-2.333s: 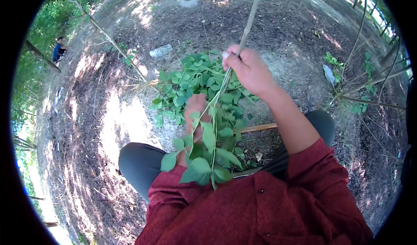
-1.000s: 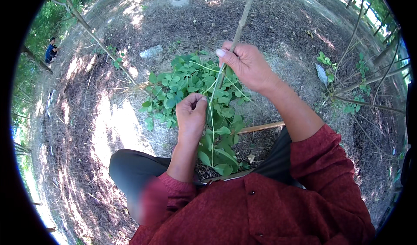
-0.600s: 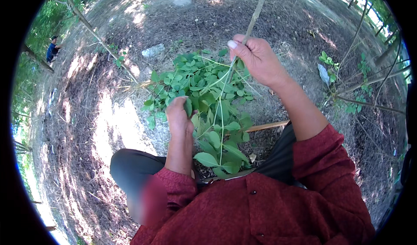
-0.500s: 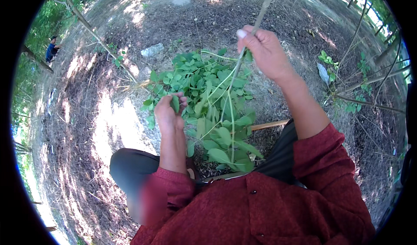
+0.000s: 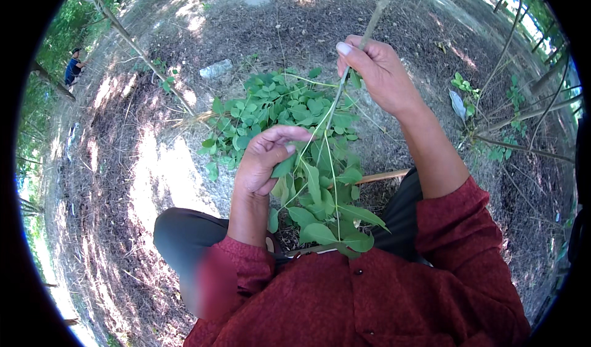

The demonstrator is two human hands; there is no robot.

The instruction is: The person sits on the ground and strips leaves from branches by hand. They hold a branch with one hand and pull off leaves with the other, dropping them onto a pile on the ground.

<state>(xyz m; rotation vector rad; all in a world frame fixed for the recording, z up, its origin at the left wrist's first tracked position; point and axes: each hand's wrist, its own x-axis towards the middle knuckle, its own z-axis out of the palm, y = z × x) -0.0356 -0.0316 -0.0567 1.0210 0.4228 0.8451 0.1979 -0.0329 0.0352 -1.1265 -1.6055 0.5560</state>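
Observation:
In my right hand (image 5: 385, 73) a leafy branch (image 5: 377, 15) is gripped by its woody stem, thumb uppermost. Its thin green stalks and broad leaves (image 5: 320, 233) hang down in front of my shirt. My left hand (image 5: 261, 162) is beside these stalks, fingers bent toward them and thumb pressed in. A green leaf (image 5: 283, 166) shows under that thumb, apparently held in the hand; the fingertips partly cover the stalks. Beyond my left hand, a pile of picked green leaves and sprigs (image 5: 265, 101) lies on the ground.
A wooden stick (image 5: 385, 176) lies by my right knee. Beyond the pile sits a pale stone-like lump (image 5: 215, 69). Thin trunks (image 5: 138, 48) rise at the left, and branches (image 5: 523, 147) reach in from the right. A person in dark blue (image 5: 74, 68) is far left.
My left hand has moved right from beside the leaf pile to the hanging stalks, with a leaf at its thumb. My right hand stays nearly in place; the hanging leaves have swung slightly.

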